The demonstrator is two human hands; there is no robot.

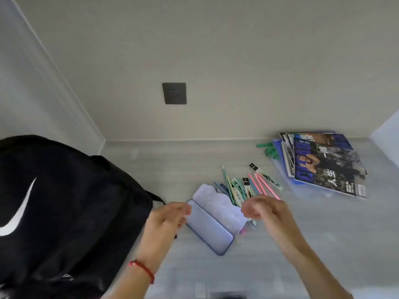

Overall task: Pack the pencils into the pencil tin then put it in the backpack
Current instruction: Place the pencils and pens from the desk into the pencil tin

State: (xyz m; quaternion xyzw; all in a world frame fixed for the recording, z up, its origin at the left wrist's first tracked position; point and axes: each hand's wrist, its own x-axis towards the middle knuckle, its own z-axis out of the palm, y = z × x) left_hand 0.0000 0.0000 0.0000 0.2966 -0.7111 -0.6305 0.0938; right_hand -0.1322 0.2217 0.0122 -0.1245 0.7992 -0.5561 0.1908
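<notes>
A pale lilac pencil tin (212,221) lies open on the grey desk, its lid flat to the right of its tray, and nothing shows inside it. Behind it is a loose heap of green, blue and pink pencils (244,187), some in printed sleeves. My left hand (167,216) is at the tin's left end with fingers curled near the rim; whether it touches is unclear. My right hand (262,209) hovers over the lid's right edge and the near pencil ends, fingers loosely curled, holding nothing that I can see. The black backpack (60,212) with a white swoosh stands at the left.
A stack of magazines (321,162) in a clear sleeve lies at the back right, with green pen caps or markers (268,151) beside it. A dark wall socket (174,93) is on the back wall. The desk sits in an alcove with walls left and right.
</notes>
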